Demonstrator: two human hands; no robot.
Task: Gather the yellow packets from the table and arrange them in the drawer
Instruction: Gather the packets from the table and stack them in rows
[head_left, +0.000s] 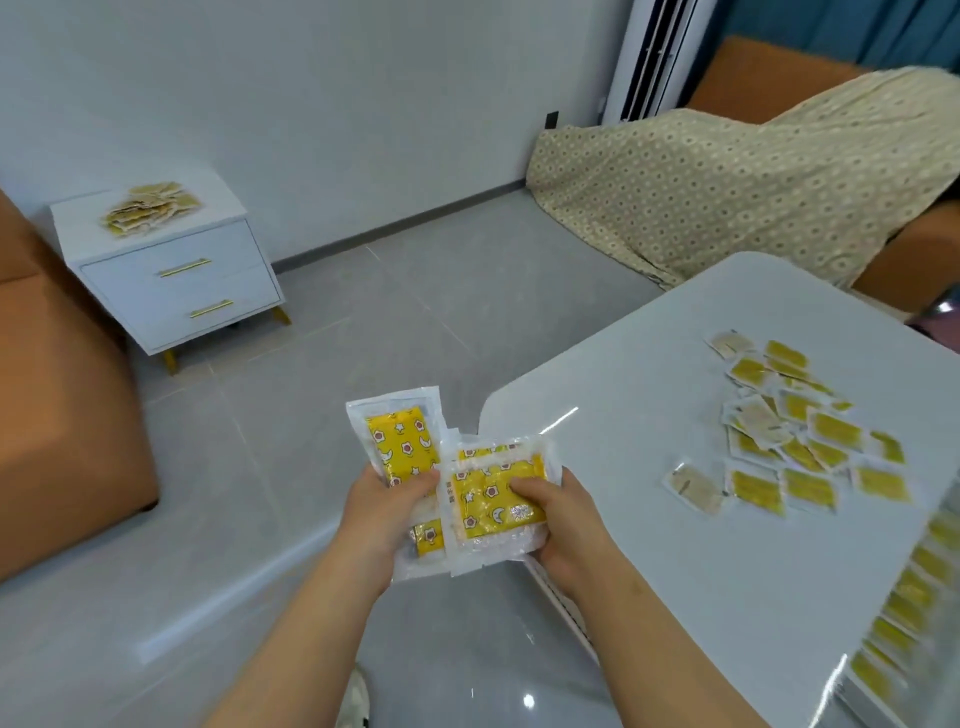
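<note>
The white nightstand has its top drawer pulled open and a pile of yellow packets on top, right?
No: the head view shows the top drawer of the white nightstand shut. The pile of yellow packets does lie on top.

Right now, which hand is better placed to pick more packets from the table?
Right. The right hand is beside the table, where the loose packets lie; the left hand is over the floor. Each holds gathered packets.

Row of packets (906, 592) at the table (649, 364) edge is blurred and cut off at right. Pile (151, 209) on nightstand (208, 270) is too small to count. Left hand (382, 512) stack (400, 447) is half hidden behind front packet (483, 514).
</note>
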